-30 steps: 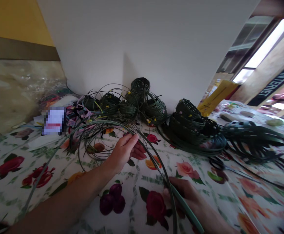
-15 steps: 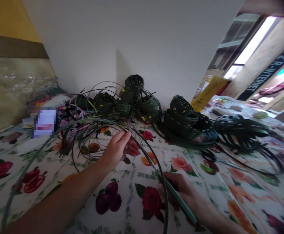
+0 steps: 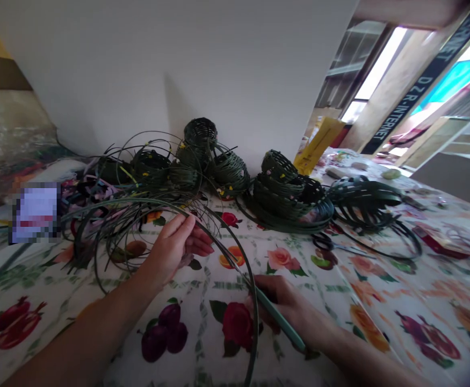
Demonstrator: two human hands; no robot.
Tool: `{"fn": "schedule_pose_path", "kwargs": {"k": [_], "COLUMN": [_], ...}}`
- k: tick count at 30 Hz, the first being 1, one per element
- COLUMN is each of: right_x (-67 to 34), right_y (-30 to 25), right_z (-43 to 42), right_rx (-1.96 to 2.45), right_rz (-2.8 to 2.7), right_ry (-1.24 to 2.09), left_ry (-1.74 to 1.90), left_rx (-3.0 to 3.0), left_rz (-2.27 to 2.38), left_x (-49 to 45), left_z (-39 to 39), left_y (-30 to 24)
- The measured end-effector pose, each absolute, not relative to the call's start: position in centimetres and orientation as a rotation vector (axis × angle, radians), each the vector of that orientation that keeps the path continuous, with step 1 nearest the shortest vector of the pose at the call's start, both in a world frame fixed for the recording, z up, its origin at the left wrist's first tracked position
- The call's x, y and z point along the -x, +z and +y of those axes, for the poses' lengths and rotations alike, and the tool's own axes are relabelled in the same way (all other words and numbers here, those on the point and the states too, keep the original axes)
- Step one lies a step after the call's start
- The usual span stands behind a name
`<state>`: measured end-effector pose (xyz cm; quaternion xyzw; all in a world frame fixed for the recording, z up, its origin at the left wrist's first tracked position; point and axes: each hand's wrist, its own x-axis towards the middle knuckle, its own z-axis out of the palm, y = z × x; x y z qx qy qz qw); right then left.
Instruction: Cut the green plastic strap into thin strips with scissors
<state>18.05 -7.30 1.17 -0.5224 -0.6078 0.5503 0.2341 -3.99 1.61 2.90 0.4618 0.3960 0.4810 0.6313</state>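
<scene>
My left hand (image 3: 178, 244) pinches a long dark green strip (image 3: 240, 239) between thumb and fingers. The strip arches over to the left and curves down in front of my right hand. My right hand (image 3: 281, 306) is closed around the teal handle of a knife (image 3: 281, 318). Its thin blade points up and left, close to the strip; whether it touches cannot be told. Behind my left hand lies a tangle of loose green strips (image 3: 138, 236). Both hands are just above the flowered tablecloth (image 3: 202, 344).
Several small woven green baskets (image 3: 229, 171) stand along the white wall. Stacked baskets (image 3: 289, 199) and a coil of wide strips (image 3: 363, 204) lie to the right, near scissors (image 3: 325, 242). A phone (image 3: 35, 212) is at left; a yellow packet (image 3: 319, 145) stands behind.
The view has turned to the right, so everything appears shifted left. Both hands keep nearly the same hold on the strip and the knife.
</scene>
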Motion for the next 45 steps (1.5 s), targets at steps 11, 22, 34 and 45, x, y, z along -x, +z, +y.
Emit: {"fn": "schedule_pose_path", "kwargs": {"k": [11,22,34,45], "right_x": [-18.2,-18.2,-18.4,-18.3], "right_y": [0.8,1.0,1.2,1.1], "right_z": [-7.4,-7.7,-7.7,-7.5], "right_rx": [1.436,1.524,1.489,1.459], "right_rz": [-1.704,-1.827,-1.815,-1.764], "right_ry": [1.488,1.364,1.404,1.461], "left_ry": [1.112,1.108,1.075,1.084], "left_rx": [-1.046,-1.031,-1.056,-1.107], "left_rz": [0.934,0.940,0.923,0.948], "left_x": [4.2,4.1,3.4,3.4], "left_z": [1.7,1.7,0.9,1.0], "left_y": [3.0,3.1,2.8,2.9]}}
